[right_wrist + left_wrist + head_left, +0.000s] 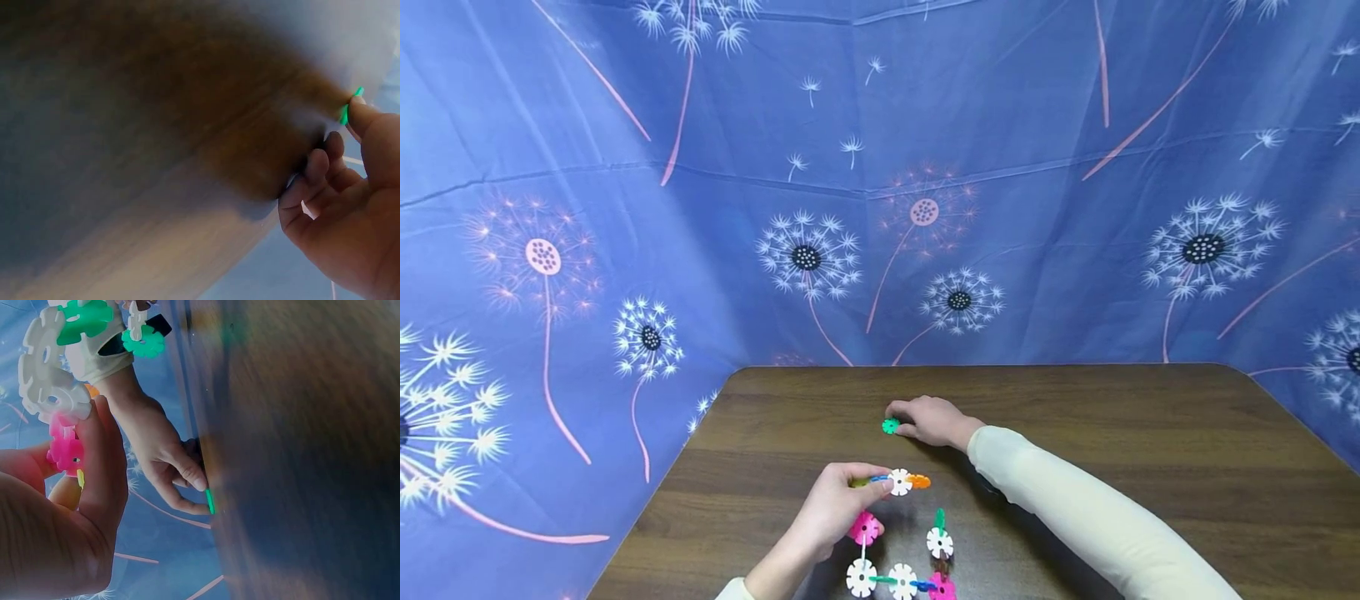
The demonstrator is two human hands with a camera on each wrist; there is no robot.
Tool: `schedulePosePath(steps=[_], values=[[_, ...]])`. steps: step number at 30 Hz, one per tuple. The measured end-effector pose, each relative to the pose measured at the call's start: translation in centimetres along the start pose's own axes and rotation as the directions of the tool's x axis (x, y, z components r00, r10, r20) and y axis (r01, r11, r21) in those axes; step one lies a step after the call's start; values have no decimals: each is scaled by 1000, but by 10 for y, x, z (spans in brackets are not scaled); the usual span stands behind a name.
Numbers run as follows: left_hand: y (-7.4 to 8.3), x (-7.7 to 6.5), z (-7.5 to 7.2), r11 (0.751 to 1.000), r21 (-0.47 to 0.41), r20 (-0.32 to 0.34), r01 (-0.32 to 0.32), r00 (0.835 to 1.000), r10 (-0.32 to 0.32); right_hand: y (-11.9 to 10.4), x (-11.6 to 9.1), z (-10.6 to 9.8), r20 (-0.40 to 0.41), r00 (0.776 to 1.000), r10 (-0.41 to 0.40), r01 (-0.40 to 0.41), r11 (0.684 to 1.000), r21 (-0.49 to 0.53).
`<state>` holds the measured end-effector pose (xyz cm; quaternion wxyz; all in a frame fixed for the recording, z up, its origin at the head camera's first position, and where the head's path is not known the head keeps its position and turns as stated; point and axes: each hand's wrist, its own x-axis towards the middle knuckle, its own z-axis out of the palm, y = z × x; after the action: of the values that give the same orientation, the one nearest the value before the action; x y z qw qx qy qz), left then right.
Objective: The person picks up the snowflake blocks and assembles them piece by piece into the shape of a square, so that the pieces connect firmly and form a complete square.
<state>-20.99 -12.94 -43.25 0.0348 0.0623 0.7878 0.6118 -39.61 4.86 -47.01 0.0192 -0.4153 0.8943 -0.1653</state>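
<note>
My left hand [831, 504] pinches a chain of notched plastic snowflake discs near a white disc [900, 482], with an orange disc [919, 482] at its end. From there the chain hangs round through a pink disc [865, 527], then a white disc [861, 577] and another pink disc [942, 587]. A green disc [940, 518] tops its other end. Farther back, my right hand [936, 421] has thumb and a finger at the edges of a loose green disc [890, 427] at the tabletop. The left wrist view shows that disc [210, 501] edge-on. Left fingers partly hide some pieces.
The brown wooden table [1150, 450] extends to both sides. Behind it hangs a blue cloth [1037, 208] printed with dandelions. My right sleeve [1075, 508] crosses the table to the right of the chain.
</note>
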Motion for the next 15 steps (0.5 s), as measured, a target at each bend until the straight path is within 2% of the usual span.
schedulePosePath(steps=[4,8,11,15], values=[[0,-1,1,1000,-16,-7,13,1000,-13,-1,-1,-2,18,1000,10,-10,999,30],[0,-3,1,1000,-21,-9,19,1000,-19,-3,-7,-5,38,998,44,-47,994,103],[1,-2,1,1000,-12,-7,7,1000,-7,-3,-17,-7,36,997,73,-78,982,172],[0,-2,0,1000,-12,-13,0,1000,-1,1,-34,-7,20,997,68,-71,959,274]])
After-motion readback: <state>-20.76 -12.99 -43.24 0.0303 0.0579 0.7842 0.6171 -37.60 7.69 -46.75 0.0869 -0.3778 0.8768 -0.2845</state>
